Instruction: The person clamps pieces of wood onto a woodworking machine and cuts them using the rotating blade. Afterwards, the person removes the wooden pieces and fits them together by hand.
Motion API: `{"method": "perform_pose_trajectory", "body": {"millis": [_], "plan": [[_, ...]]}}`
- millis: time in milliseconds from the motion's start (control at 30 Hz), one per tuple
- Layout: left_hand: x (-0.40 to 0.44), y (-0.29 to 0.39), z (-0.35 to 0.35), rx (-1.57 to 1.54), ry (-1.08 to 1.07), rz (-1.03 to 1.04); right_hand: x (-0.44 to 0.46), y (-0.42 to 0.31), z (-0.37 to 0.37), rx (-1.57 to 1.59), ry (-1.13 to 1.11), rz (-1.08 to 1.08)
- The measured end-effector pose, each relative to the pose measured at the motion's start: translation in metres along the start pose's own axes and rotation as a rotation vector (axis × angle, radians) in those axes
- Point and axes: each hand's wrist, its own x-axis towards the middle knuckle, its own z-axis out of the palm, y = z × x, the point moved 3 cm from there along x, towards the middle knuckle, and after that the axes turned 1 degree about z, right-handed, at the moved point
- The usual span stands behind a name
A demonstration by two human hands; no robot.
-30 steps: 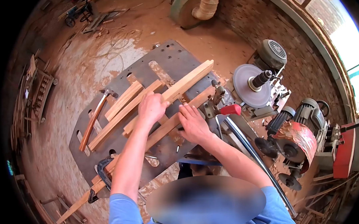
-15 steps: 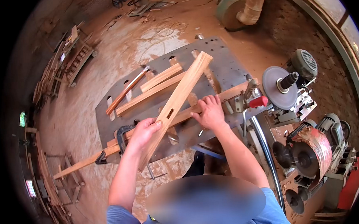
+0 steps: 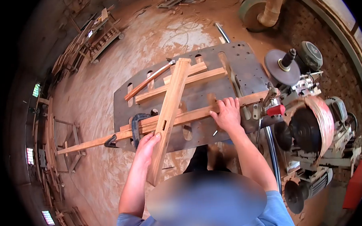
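My left hand [image 3: 147, 148] is closed around the lower part of a wooden board [image 3: 173, 99] with a rectangular mortise cut in it. The board slants up and away, crossing over a long wooden strip [image 3: 199, 114] on the dark metal table [image 3: 247, 61]. On that strip, near its right part, rests my right hand [image 3: 228, 114], fingers spread. A black C-clamp [image 3: 135, 129] sits at the strip's left part, close to my left hand. At the right end stands a toggle clamp with a red handle [image 3: 276, 110].
Two shorter wood pieces, one of them the nearer strip [image 3: 207, 76], and a hammer [image 3: 149, 81] lie behind the board. Right of the table are a round disc on a spindle [image 3: 274, 64] and a belt-wrapped machine [image 3: 320, 119]. A metal rail [image 3: 222, 32] extends behind the table.
The table has slid toward me along its rails, past the disc, with both hands moving along. The mortised board has swung to a steeper angle. My view has shifted too.
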Motion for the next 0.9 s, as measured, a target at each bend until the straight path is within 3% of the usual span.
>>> {"method": "perform_pose_trajectory", "body": {"millis": [200, 333, 500, 667, 767, 800, 833, 900], "plan": [[-0.070, -0.041, 0.004, 0.008, 0.079, -0.040, -0.098, 0.001, -0.020, 0.004, 0.058, -0.033], [-0.097, -0.063, 0.000, -0.046, -0.016, -0.097, -0.159, -0.003, -0.034, -0.005, 0.021, -0.004], [-0.119, -0.100, -0.008, 0.004, 0.039, 0.071, -0.211, -0.009, -0.061, -0.016, 0.021, 0.051], [-0.098, -0.101, 0.014, -0.011, 0.036, 0.099, -0.252, -0.031, -0.075, 0.466, -0.153, 0.212], [-0.078, -0.075, 0.069, 0.027, -0.021, 0.130, -0.263, -0.041, -0.170, 0.628, -0.164, 0.112], [-0.073, -0.065, 0.079, 0.046, -0.038, 0.145, -0.268, -0.036, -0.212, 0.642, -0.111, 0.110], [-0.069, -0.062, 0.067, 0.036, -0.095, 0.154, -0.292, -0.086, -0.243, 0.620, -0.008, 0.127], [-0.068, -0.047, 0.092, 0.054, -0.144, 0.180, -0.327, -0.076, -0.325, 0.585, 0.178, 0.155]]}}
